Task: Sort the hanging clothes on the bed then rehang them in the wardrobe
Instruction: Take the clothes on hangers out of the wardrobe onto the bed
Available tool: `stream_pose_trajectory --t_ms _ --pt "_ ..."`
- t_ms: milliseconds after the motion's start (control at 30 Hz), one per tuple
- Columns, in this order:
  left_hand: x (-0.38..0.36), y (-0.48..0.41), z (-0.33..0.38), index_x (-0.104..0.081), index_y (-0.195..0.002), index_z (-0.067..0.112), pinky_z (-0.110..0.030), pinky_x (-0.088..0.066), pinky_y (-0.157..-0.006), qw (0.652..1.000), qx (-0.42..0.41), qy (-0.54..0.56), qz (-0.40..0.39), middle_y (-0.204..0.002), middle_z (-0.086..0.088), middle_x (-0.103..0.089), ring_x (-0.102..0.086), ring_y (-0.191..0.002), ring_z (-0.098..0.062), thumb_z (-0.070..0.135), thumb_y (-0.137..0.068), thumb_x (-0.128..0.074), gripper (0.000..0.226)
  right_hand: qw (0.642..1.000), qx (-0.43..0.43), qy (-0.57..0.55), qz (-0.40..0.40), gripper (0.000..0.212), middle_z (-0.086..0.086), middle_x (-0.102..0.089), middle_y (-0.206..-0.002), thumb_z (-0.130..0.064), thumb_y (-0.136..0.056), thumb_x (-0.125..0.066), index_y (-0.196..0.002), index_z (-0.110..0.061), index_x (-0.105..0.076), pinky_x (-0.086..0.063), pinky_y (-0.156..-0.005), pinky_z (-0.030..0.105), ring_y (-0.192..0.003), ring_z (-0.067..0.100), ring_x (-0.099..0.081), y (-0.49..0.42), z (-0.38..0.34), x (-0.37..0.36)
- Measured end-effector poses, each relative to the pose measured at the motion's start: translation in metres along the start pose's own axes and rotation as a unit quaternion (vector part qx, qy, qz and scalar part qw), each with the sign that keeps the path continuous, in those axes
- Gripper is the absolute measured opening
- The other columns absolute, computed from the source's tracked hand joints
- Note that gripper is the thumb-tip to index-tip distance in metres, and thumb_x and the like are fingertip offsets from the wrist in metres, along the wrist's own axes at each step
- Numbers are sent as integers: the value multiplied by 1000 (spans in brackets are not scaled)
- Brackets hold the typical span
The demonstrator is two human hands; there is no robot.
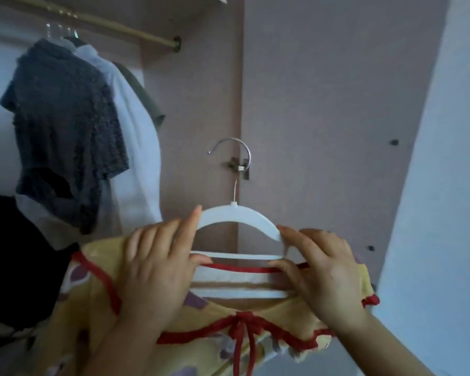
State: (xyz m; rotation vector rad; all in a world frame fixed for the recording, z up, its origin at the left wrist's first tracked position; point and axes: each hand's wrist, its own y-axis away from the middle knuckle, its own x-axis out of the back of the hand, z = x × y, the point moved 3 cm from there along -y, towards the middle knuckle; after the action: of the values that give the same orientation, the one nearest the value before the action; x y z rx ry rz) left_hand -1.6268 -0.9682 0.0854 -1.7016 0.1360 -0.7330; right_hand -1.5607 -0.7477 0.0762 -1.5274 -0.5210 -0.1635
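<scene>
most of the view is being filled by the pink wardrobe panel [323, 90], bounded at the right edge by a pale surface [445, 185], perhaps a door, though blur is making that hard to tell. the yellow garment [98, 294] with red trim is being held up before the wardrobe, low in view and cut off at the bottom. a black mass [17, 253] is being cut off by the left edge. a grey knit top [63, 126] and a white garment [136, 147] are being carried on the left part of the rail [106, 27], a darker piece half hidden behind them. open room is being left on the rail to the right of these clothes. the yellow garment is being borne on a white hanger [239, 215]. the hanger's left shoulder is being gripped by the left hand [155, 270] and its right end pinched by the right hand [323, 270], the hands apart. its metal hook [236, 147] is being shown clear of the rail, lower and to the right.
</scene>
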Motion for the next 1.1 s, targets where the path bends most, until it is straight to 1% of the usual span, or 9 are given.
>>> stream_pose_trajectory --t_ms 333,467,567,733,867,933,1000,1033,1100 --pt "75 41 223 -43 -130 16 -40 -31 -77 973 -124 192 -5 -86 -11 -64 -42 -82 -24 54 -78 -42 64 981 -91 171 2 49 0 -65 -83 -33 -66 -83 -107 -25 -58 -37 -66 22 -71 18 -57 151 35 250" --pt "119 61 324 -42 -133 14 -39 -33 -77 934 -183 306 -3 -90 -10 -63 -45 -84 -23 54 -90 -33 59 954 -151 258 0 51 -2 -63 -83 -42 -65 -76 -110 -29 -54 -37 -66 22 -77 11 -48 212 32 369" --pt "151 72 395 -41 -134 13 -38 -35 -77 897 -221 383 13 -90 -10 -63 -46 -85 -23 50 -88 -40 58 919 -199 339 -11 49 -3 -63 -83 -43 -66 -73 -110 -31 -56 -40 -66 23 -76 11 -52 252 19 448" --pt "209 93 504 -42 -135 12 -36 -37 -77 814 -288 503 34 -89 -10 -64 -52 -83 -25 54 -86 -43 64 834 -284 474 -16 43 -4 -64 -85 -51 -73 -64 -109 -28 -62 -41 -68 23 -80 7 -48 312 -26 563" --pt "268 116 575 -38 -137 11 -38 -37 -80 711 -340 615 37 -90 -10 -63 -50 -85 -25 54 -93 -30 63 764 -331 553 15 40 -5 -61 -83 -50 -75 -62 -110 -32 -55 -43 -65 20 -73 7 -51 346 -87 634" --pt "291 124 596 -38 -137 9 -39 -37 -81 667 -351 655 52 -93 -10 -62 -49 -87 -24 51 -91 -36 62 739 -340 581 19 37 -6 -61 -82 -52 -77 -59 -109 -33 -54 -45 -64 20 -72 8 -54 354 -113 656" --pt "339 144 626 -39 -136 7 -38 -37 -82 591 -371 714 57 -95 -10 -62 -48 -88 -24 49 -89 -40 63 673 -367 641 25 37 -5 -60 -81 -52 -77 -59 -109 -34 -53 -44 -65 20 -71 9 -55 374 -158 689" --pt "346 147 629 -39 -135 5 -37 -36 -82 586 -372 718 59 -95 -11 -62 -47 -88 -23 50 -90 -37 63 673 -367 641 29 38 -5 -60 -81 -52 -77 -59 -109 -33 -53 -44 -66 19 -71 9 -55 375 -164 693" --pt "385 166 648 -38 -136 5 -37 -36 -82 545 -377 746 67 -95 -10 -59 -46 -87 -24 50 -92 -33 64 623 -389 678 19 40 -5 -61 -82 -53 -76 -59 -110 -34 -53 -46 -66 21 -71 10 -57 390 -203 713"
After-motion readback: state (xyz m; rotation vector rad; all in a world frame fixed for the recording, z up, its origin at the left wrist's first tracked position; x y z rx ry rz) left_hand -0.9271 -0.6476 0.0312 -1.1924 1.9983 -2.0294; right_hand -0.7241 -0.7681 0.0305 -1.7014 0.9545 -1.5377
